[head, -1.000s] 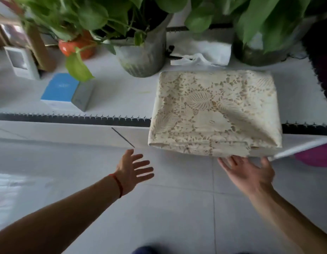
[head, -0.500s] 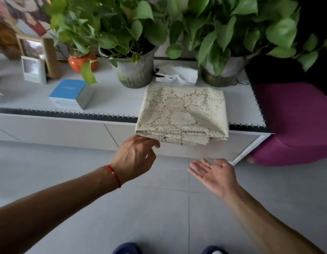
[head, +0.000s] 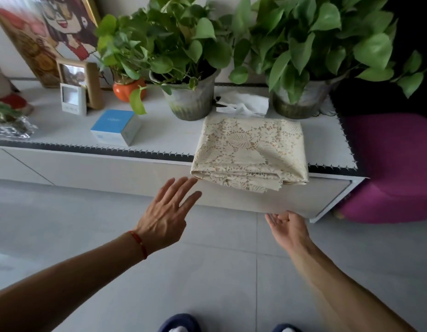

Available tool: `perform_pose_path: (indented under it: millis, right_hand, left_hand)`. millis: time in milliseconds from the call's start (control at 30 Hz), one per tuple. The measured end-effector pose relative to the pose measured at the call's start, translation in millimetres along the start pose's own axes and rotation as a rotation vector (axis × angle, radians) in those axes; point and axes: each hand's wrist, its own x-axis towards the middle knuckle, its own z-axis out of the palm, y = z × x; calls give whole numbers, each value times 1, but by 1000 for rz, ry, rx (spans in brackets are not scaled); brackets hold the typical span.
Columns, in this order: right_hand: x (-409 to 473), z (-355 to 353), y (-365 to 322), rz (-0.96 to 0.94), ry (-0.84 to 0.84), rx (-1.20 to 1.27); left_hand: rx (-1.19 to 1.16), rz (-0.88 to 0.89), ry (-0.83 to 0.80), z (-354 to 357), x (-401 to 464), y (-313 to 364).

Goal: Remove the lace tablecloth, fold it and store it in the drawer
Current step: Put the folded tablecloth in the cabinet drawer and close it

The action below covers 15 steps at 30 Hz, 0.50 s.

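Folded lace tablecloth (head: pixel 250 152) sits on the white cabinet (head: pixel 159 133), near edge hanging over the front; both hands empty.

Left hand (head: pixel 165 215) back up, fingers straight and spread, tips just under the cloth's left front corner; can't tell if touching. Right hand (head: pixel 287 227) palm up, fingers relaxed, at the lower edge of the drawer front (head: pixel 267 200) below the cloth. Behind cloth: two potted plants (head: pixel 190 101), tissue (head: pixel 243 104). Blue box (head: pixel 115 127) further left.
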Motion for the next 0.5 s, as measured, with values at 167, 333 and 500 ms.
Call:
perform_pose_path:
  millis: [167, 333, 500]
  right_hand:
    - [-47, -32, 10, 124, 114, -781]
    - [-150, 2, -1, 129, -573, -1630]
    - [-206, 71, -33, -991, -1093, -1983]
  left_hand:
    - [48, -8, 312, -7, -12, -5]
    - [-307, 67, -64, -50, 23, 12]
    - [-396, 76, -567, -72, 60, 30]
